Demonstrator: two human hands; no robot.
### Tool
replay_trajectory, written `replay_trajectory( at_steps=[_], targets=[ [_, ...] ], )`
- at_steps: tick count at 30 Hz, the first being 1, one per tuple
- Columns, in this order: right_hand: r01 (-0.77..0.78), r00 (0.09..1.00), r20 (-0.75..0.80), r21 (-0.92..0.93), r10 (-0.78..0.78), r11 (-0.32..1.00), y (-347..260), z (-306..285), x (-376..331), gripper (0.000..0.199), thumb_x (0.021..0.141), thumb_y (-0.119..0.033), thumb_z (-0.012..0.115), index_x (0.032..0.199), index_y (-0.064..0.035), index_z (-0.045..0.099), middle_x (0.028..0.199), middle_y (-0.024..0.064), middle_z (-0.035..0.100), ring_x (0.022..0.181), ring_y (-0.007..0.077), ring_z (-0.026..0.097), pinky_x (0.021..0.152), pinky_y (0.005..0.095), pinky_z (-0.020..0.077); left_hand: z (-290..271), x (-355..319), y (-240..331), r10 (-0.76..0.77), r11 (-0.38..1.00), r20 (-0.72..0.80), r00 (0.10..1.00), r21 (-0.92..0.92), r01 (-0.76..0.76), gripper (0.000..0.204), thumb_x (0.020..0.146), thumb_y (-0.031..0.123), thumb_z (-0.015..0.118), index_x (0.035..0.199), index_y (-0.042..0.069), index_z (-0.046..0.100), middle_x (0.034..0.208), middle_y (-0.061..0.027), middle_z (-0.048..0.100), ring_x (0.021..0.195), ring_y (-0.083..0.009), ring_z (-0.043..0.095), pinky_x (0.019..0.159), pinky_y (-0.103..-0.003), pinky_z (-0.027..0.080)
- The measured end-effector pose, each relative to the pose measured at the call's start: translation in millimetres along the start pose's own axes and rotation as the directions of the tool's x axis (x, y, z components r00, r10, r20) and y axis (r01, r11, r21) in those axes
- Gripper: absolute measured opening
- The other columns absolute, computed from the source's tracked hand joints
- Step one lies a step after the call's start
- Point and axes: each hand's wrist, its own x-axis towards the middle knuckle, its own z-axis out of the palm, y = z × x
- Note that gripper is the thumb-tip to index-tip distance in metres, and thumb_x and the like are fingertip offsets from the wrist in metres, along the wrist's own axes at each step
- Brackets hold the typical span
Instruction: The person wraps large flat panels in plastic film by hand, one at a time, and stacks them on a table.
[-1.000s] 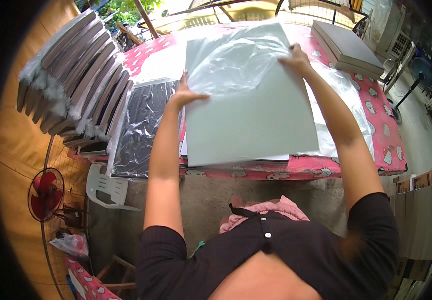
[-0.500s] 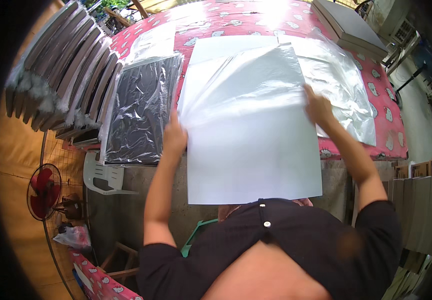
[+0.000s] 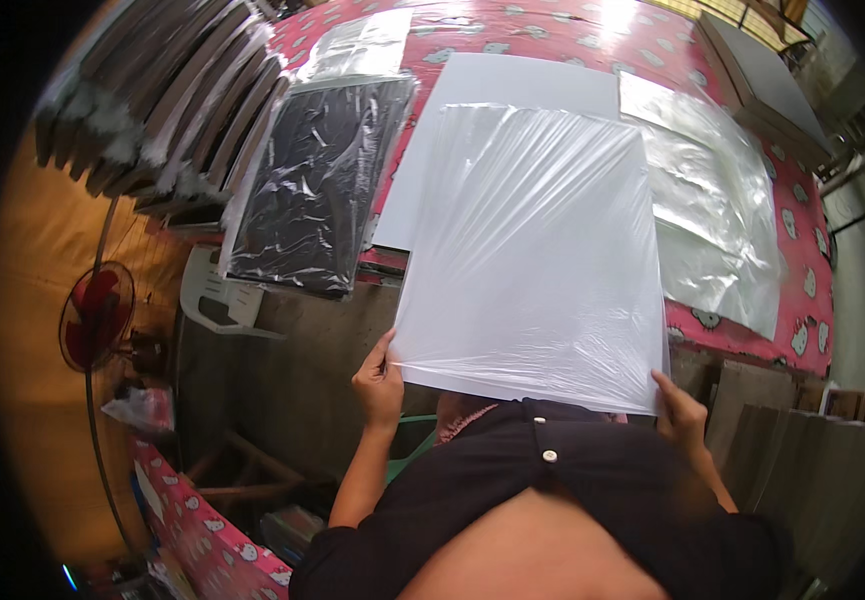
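Note:
A large white sheet [image 3: 452, 381], with clear plastic film [image 3: 542, 250] stretched over most of it, reaches from the table to my waist. The film is pulled into fine creases fanning from its corners. My left hand [image 3: 380, 392] pinches the film at the near left corner. At the near right corner my right hand [image 3: 681, 412] grips the film, its fingertips partly hidden by the edge. Beneath lies another white sheet [image 3: 487, 75], its far and left parts showing.
Left on the pink patterned table [image 3: 802, 255] lie dark plastic-wrapped panels [image 3: 307, 185], beside a tall stack of wrapped panels [image 3: 177, 110]. Clear plastic bags [image 3: 707, 200] lie to the right, a grey box [image 3: 762, 85] beyond. A white chair [image 3: 220, 295] and red fan [image 3: 97, 312] stand left.
Both hands have come down toward my waist, drawing the film over the sheet's near part. The covered sheet has shifted nearer me, exposing the one below. My view has tilted.

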Motion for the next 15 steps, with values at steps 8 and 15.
replay_trajectory(
  at_steps=[8, 15],
  targets=[
    [0.014, 1.0, 0.014, 0.201, -0.018, 0.98, 14, 71, 20, 0.042, 0.057, -0.002, 0.067, 0.098, -0.0028, 0.058, 0.077, 0.0116, 0.056, 0.061, 0.0226, 0.055, 0.053, 0.0294, 0.0447, 13, 57, 29, -0.093, 0.855, -0.416, 0.905, -0.499, -0.142, 0.02, 0.078, -0.005, 0.043, 0.086, -0.001, 0.061, 0.103, -0.0137, 0.057, 0.095, -0.0168, 0.052, 0.087, -0.026, 0.036],
    [0.328, 0.928, 0.07, 0.308, -0.366, 0.893, -94, 159, 119, 0.041, 0.06, -0.014, 0.073, 0.098, -0.0029, 0.058, 0.081, 0.015, 0.057, 0.068, 0.0265, 0.058, 0.058, 0.0325, 0.0464, -103, 172, 42, 0.017, 0.825, -0.834, 0.551, -0.3, -0.48, 0.017, 0.079, -0.003, 0.042, 0.085, -0.003, 0.058, 0.096, -0.0092, 0.059, 0.091, -0.0169, 0.053, 0.086, -0.027, 0.039]
  ],
)
